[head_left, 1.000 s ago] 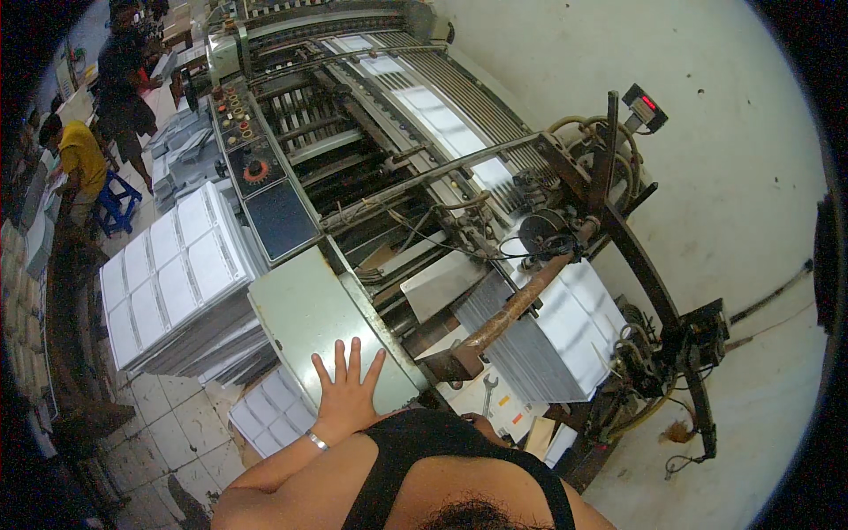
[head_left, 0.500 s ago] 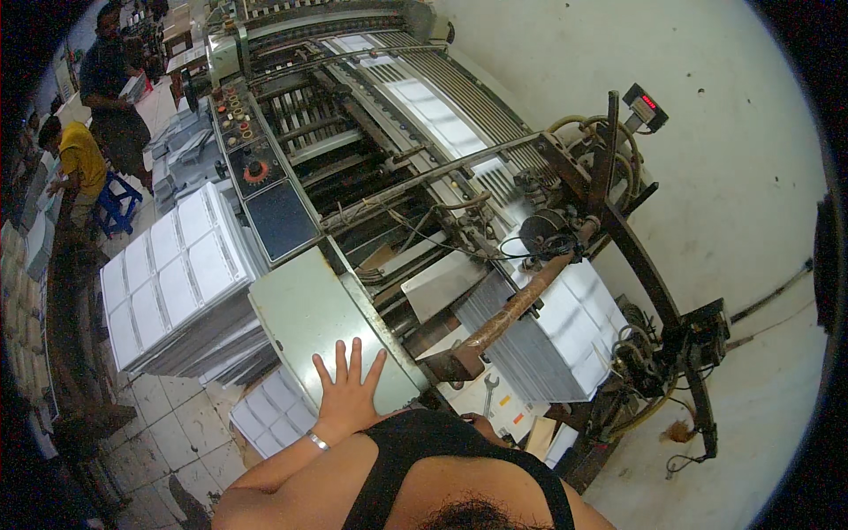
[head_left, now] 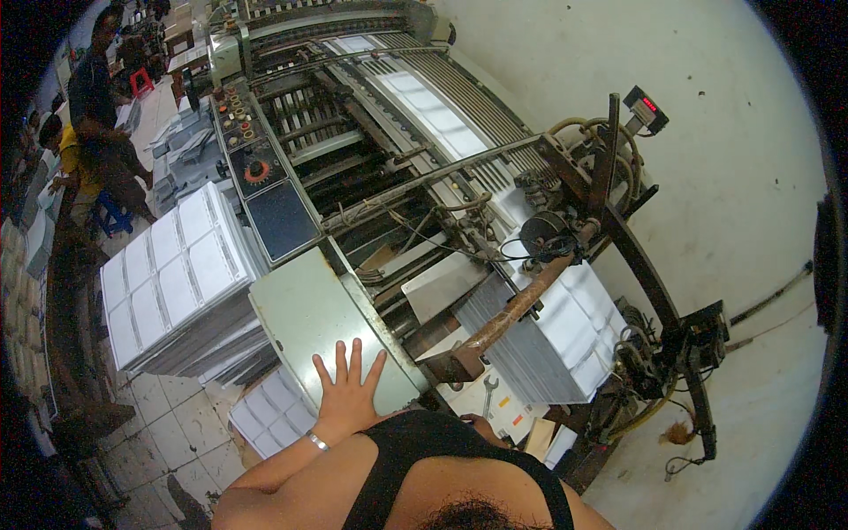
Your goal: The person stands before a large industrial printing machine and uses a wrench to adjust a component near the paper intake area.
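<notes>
My left hand (head_left: pixel 350 393) lies flat with spread fingers on the pale green cover (head_left: pixel 305 305) of a large printing press; it holds nothing. A silver band (head_left: pixel 317 440) circles that wrist. Only part of my right hand (head_left: pixel 485 431) shows beyond my dark top, close to a wrench (head_left: pixel 488 395) on a pale surface with coloured patches. Its fingers are mostly hidden. Past it, a tall paper stack (head_left: pixel 565 336) stands under the press's rusty bar (head_left: pixel 517 305). White sheets (head_left: pixel 433 110) lie along the slatted feed board.
Left of the press stands another tall stack of printed sheets (head_left: pixel 177 265), with a lower stack (head_left: pixel 272 411) nearer me. A control panel (head_left: pixel 256 168) runs along the press side. Two people are at far left, near a blue stool (head_left: pixel 113 212). A red digital display (head_left: pixel 649 106) hangs near the wall.
The person in dark clothes has come nearer and now partly covers the person in yellow. A red stool shows behind them. My left hand stays in place; sheets on the feed board have shifted slightly.
</notes>
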A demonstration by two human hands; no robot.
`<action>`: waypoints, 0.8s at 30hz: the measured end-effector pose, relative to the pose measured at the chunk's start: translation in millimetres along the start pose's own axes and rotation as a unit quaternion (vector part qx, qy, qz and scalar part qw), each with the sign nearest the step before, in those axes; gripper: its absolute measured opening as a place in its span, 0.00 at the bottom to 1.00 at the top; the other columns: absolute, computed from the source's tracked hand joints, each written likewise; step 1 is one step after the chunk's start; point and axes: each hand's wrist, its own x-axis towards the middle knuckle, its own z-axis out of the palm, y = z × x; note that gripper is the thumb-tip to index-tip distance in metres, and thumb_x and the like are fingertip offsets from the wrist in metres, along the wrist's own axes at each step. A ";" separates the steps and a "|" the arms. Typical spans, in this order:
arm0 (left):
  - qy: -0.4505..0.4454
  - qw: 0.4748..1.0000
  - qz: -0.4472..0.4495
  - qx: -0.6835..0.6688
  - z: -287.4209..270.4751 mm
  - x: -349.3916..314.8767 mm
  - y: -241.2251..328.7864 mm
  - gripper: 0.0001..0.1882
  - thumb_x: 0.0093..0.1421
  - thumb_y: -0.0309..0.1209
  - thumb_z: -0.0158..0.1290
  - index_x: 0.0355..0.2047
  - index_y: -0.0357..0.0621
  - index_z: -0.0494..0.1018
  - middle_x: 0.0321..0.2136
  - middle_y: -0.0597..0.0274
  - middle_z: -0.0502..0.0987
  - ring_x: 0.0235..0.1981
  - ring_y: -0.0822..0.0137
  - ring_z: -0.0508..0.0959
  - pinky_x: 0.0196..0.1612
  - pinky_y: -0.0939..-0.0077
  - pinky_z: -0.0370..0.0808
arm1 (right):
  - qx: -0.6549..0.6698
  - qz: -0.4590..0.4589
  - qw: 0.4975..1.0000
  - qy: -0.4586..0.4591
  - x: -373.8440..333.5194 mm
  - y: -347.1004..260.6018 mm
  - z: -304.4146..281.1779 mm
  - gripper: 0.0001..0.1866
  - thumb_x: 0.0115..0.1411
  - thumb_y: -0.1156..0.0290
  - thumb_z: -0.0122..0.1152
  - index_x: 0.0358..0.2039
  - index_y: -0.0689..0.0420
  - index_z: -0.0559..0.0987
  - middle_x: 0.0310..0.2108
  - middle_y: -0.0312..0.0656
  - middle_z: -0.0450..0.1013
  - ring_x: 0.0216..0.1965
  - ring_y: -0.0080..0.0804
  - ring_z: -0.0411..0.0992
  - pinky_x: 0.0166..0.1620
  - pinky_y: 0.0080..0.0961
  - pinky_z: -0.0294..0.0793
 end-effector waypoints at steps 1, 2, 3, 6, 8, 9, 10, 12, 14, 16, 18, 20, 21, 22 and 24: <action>-0.002 1.000 -0.003 0.003 0.3 -0.1 0.1 0.62 0.47 0.80 0.47 0.74 0.57 0.50 0.73 0.37 0.44 0.74 0.34 0.38 0.64 0.19 0.24 | 0.010 -0.005 1.000 0.000 0.2 0.5 0.3 0.23 0.61 0.50 0.67 0.49 0.54 0.83 0.36 0.46 0.83 0.34 0.37 0.81 0.39 0.34 0.79; 0.002 1.000 0.000 0.000 0.1 -0.1 0.3 0.61 0.48 0.80 0.47 0.74 0.56 0.51 0.73 0.36 0.44 0.74 0.33 0.39 0.63 0.18 0.26 | 0.021 -0.009 1.000 0.000 -0.2 1.0 1.1 0.24 0.61 0.49 0.67 0.49 0.54 0.83 0.36 0.46 0.83 0.34 0.37 0.81 0.39 0.34 0.79; 0.007 1.000 0.002 -0.002 -0.5 -0.1 0.6 0.61 0.49 0.80 0.46 0.74 0.55 0.52 0.73 0.36 0.45 0.73 0.32 0.40 0.63 0.17 0.27 | 0.031 -0.013 0.999 0.000 0.3 3.6 2.0 0.25 0.60 0.49 0.68 0.49 0.53 0.83 0.36 0.46 0.83 0.34 0.37 0.81 0.39 0.35 0.79; 0.010 1.000 0.006 -0.005 -2.6 -0.1 0.8 0.60 0.50 0.80 0.45 0.74 0.54 0.53 0.72 0.35 0.46 0.73 0.32 0.41 0.62 0.16 0.29 | 0.022 -0.022 0.999 0.006 3.7 9.3 4.1 0.25 0.61 0.47 0.68 0.49 0.54 0.83 0.32 0.46 0.83 0.30 0.36 0.80 0.35 0.34 0.78; 0.008 1.000 0.007 -0.003 -2.7 -0.1 0.6 0.60 0.50 0.80 0.45 0.74 0.54 0.52 0.72 0.35 0.46 0.73 0.32 0.41 0.62 0.16 0.29 | 0.016 -0.024 1.000 0.003 5.3 12.3 4.4 0.25 0.61 0.48 0.67 0.49 0.54 0.82 0.29 0.45 0.82 0.27 0.34 0.79 0.32 0.33 0.77; 0.007 1.000 0.007 -0.001 -2.5 -0.1 0.8 0.60 0.50 0.80 0.46 0.74 0.54 0.52 0.72 0.35 0.46 0.73 0.32 0.40 0.62 0.16 0.29 | 0.013 -0.025 1.000 0.001 6.0 14.2 4.8 0.25 0.61 0.48 0.67 0.49 0.54 0.82 0.28 0.45 0.82 0.26 0.34 0.78 0.31 0.33 0.77; 0.006 1.000 0.007 0.000 -2.3 -0.1 0.9 0.60 0.50 0.80 0.46 0.74 0.54 0.52 0.72 0.35 0.46 0.73 0.32 0.40 0.63 0.16 0.30 | 0.016 -0.030 0.999 0.000 6.5 16.3 4.9 0.25 0.61 0.48 0.67 0.49 0.54 0.82 0.27 0.45 0.81 0.25 0.33 0.77 0.30 0.33 0.77; -0.004 1.000 0.001 -0.003 -1.1 0.7 1.2 0.61 0.48 0.79 0.49 0.74 0.57 0.50 0.73 0.36 0.44 0.74 0.33 0.39 0.64 0.18 0.26 | 0.021 -0.039 0.999 -0.003 6.8 19.5 4.3 0.25 0.62 0.48 0.67 0.49 0.54 0.82 0.25 0.44 0.81 0.23 0.32 0.76 0.28 0.33 0.76; -0.008 1.000 -0.001 -0.007 -0.8 1.5 1.4 0.62 0.47 0.78 0.51 0.75 0.58 0.49 0.73 0.37 0.44 0.74 0.34 0.38 0.64 0.19 0.25 | 0.022 -0.039 0.999 -0.004 6.5 21.5 4.4 0.25 0.61 0.48 0.67 0.50 0.54 0.82 0.26 0.44 0.81 0.24 0.32 0.77 0.29 0.32 0.76; -0.008 1.000 -0.004 -0.011 -0.8 0.7 -0.2 0.62 0.47 0.78 0.51 0.75 0.58 0.49 0.73 0.37 0.43 0.74 0.34 0.37 0.64 0.19 0.25 | 0.024 -0.035 0.999 -0.007 3.5 13.6 2.7 0.25 0.61 0.47 0.67 0.50 0.54 0.82 0.27 0.45 0.81 0.26 0.32 0.78 0.31 0.32 0.77; 0.000 1.000 0.001 -0.006 -1.0 0.1 -0.8 0.62 0.48 0.79 0.48 0.74 0.56 0.51 0.73 0.35 0.45 0.73 0.32 0.39 0.63 0.17 0.28 | 0.032 -0.026 0.999 -0.007 -1.2 6.7 1.5 0.25 0.61 0.47 0.67 0.50 0.54 0.82 0.29 0.45 0.82 0.27 0.32 0.79 0.33 0.32 0.78; 0.006 1.000 0.004 -0.003 -1.6 -0.7 -0.9 0.61 0.48 0.80 0.47 0.74 0.55 0.52 0.72 0.35 0.46 0.73 0.31 0.40 0.63 0.16 0.30 | 0.016 -0.014 1.000 -0.009 -2.9 -1.3 -0.7 0.25 0.61 0.47 0.66 0.50 0.53 0.82 0.31 0.45 0.82 0.29 0.33 0.80 0.36 0.32 0.79; 0.008 1.000 0.006 -0.005 -2.1 -0.2 -0.1 0.61 0.48 0.80 0.47 0.74 0.55 0.52 0.72 0.34 0.46 0.73 0.31 0.40 0.63 0.16 0.30 | 0.008 -0.006 1.000 -0.009 -2.8 0.7 -0.6 0.25 0.61 0.48 0.66 0.50 0.53 0.82 0.32 0.45 0.83 0.30 0.33 0.80 0.37 0.32 0.79; 0.010 1.000 0.007 -0.006 -2.5 0.1 0.4 0.61 0.48 0.80 0.47 0.74 0.55 0.53 0.72 0.34 0.46 0.73 0.31 0.40 0.63 0.16 0.30 | 0.006 0.002 1.000 -0.014 -1.9 2.3 -0.3 0.25 0.61 0.48 0.66 0.50 0.53 0.82 0.33 0.45 0.83 0.31 0.34 0.80 0.38 0.32 0.79; 0.013 1.000 0.010 -0.005 -2.1 0.9 0.4 0.61 0.48 0.80 0.47 0.74 0.55 0.53 0.72 0.34 0.46 0.73 0.31 0.40 0.63 0.16 0.30 | 0.000 0.018 1.000 -0.023 0.6 5.1 0.1 0.25 0.61 0.48 0.66 0.51 0.52 0.82 0.35 0.45 0.83 0.33 0.34 0.81 0.39 0.33 0.80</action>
